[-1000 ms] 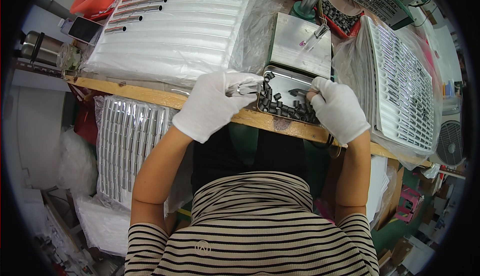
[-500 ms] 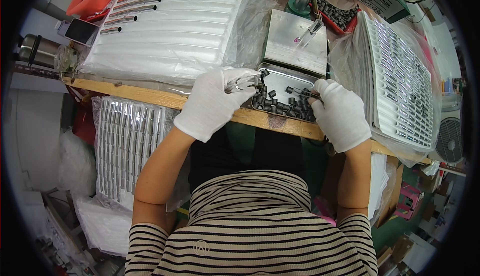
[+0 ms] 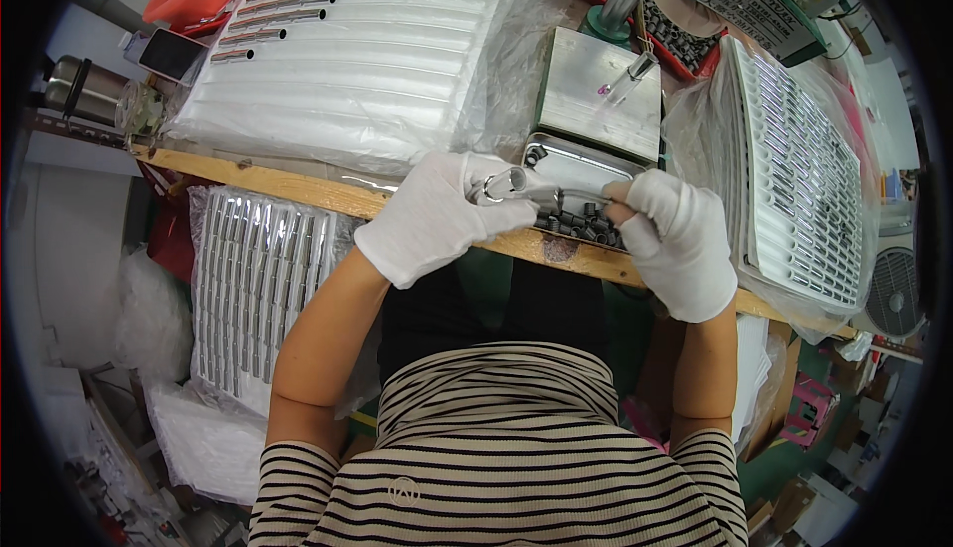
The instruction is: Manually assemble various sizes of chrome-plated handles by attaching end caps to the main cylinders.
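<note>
Wooden-edged counter [image 3: 268,184] in a cluttered workshop carries a plastic-wrapped white foam sheet [image 3: 338,80] toward its left end, with a few shiny tubes along the sheet's far edge. At the counter's front edge, a worker's gloved left hand [image 3: 422,217] is closed around a bright metal tube [image 3: 508,183], its open end showing over the left side of a shallow metal tray [image 3: 591,158]. The gloved right hand [image 3: 685,244] pinches a slim dark tool [image 3: 586,194] above the tray, its tip close to the tube; whether it carries a piece is unclear. Small black cylinders [image 3: 588,224] gather along the tray's near edge. Good handling here likely means a steady tube, its mouth facing the tip, a light pinch and a straight, untilted approach that spares the polished rim.
</note>
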The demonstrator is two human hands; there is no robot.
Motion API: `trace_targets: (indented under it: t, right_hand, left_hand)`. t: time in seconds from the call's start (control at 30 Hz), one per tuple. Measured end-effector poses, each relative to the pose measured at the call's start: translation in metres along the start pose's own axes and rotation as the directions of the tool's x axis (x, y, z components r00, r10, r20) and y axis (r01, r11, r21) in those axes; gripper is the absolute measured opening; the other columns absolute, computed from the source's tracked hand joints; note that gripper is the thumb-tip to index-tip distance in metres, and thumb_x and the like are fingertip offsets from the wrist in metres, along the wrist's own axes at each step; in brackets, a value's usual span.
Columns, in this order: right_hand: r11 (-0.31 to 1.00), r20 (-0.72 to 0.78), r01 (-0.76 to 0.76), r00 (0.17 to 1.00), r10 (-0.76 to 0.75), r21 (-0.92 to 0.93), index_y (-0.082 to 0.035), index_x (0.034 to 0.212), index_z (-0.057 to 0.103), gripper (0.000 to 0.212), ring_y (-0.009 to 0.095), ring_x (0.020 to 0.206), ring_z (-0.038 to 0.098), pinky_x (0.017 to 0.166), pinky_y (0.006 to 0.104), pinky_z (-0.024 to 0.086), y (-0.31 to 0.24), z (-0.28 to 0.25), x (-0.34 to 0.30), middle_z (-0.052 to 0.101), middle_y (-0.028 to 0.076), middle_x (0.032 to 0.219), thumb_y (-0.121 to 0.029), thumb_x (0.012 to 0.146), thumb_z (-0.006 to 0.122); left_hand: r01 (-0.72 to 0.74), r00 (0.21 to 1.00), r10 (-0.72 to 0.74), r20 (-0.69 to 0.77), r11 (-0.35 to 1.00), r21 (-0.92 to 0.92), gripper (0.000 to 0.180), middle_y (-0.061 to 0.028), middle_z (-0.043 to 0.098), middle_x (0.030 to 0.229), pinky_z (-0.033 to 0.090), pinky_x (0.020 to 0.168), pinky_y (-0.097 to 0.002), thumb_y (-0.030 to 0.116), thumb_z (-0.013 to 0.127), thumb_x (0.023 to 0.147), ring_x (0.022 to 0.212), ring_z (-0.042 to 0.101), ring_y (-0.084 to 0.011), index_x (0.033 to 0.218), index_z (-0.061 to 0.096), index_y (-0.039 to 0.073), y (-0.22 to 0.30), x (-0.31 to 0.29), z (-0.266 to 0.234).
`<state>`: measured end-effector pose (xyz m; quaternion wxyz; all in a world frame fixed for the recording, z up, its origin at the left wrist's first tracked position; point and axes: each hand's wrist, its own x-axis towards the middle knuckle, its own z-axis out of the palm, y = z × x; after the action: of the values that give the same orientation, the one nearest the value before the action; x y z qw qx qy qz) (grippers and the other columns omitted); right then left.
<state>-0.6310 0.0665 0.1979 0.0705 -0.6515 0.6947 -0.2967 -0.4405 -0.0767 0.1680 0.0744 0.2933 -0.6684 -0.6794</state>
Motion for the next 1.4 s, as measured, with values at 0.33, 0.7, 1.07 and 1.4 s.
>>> trace_targets:
  t: [0.33, 0.7, 1.07, 1.4]
  right_hand:
    - [0.969, -0.248, -0.194, 0.957, 0.152, -0.152, -0.006, 0.099, 0.061, 0.023, 0.029, 0.07, 0.062, 0.064, 0.0365, 0.049, 0.044, -0.078, -0.045, 0.061, 0.013, 0.08, -0.01, 0.078, 0.069]
    - [0.623, -0.364, -0.544, 0.839, 0.405, -0.562, -0.002, 0.113, 0.066, 0.03, 0.033, 0.102, 0.061, 0.089, 0.0358, 0.047, 0.236, -0.212, -0.14, 0.062, 0.016, 0.115, -0.001, 0.083, 0.06]
    - [0.743, -0.187, -0.308, 0.845, 0.5, 0.594, 0.001, 0.107, 0.064, 0.021, 0.004, 0.067, 0.053, 0.062, 0.019, 0.045, 0.023, -0.036, -0.057, 0.062, -0.001, 0.084, -0.008, 0.088, 0.065]
    - [-0.109, 0.171, -0.133, 0.805, 0.568, 0.985, 0.001, 0.121, 0.057, 0.041, 0.009, 0.067, 0.052, 0.059, 0.0219, 0.04, 0.006, 0.01, -0.021, 0.059, 0.0, 0.082, -0.021, 0.089, 0.071]
  left_hand:
    - [0.104, 0.979, -0.08, 0.188, 0.988, -0.118, 0.026, -0.0029, 0.066, 0.076, 0.041, 0.053, -0.0187, 0.018, 0.062, 0.091, 0.057, 0.052, -0.0054, 0.109, 0.066, 0.0, 0.018, 0.004, 0.025]
    - [0.046, 0.989, -0.034, 0.146, 0.996, -0.076, 0.02, 0.0019, 0.057, 0.073, 0.04, 0.053, -0.0188, 0.009, 0.061, 0.091, 0.06, 0.05, -0.0037, 0.109, 0.066, 0.002, 0.033, 0.026, 0.064]
    - [-0.177, 0.981, 0.188, 0.036, 0.962, -0.208, 0.027, -0.0014, 0.064, 0.084, 0.044, 0.054, -0.018, 0.01, 0.067, 0.09, 0.062, 0.054, -0.0041, 0.115, 0.067, 0.0, 0.038, 0.029, 0.109]
    - [0.16, 0.953, 0.013, 0.302, 0.826, -0.54, 0.022, -0.0048, 0.065, 0.073, 0.043, 0.051, -0.019, 0.019, 0.061, 0.093, 0.059, 0.058, -0.0087, 0.093, 0.067, -0.002, 0.034, 0.033, 0.066]
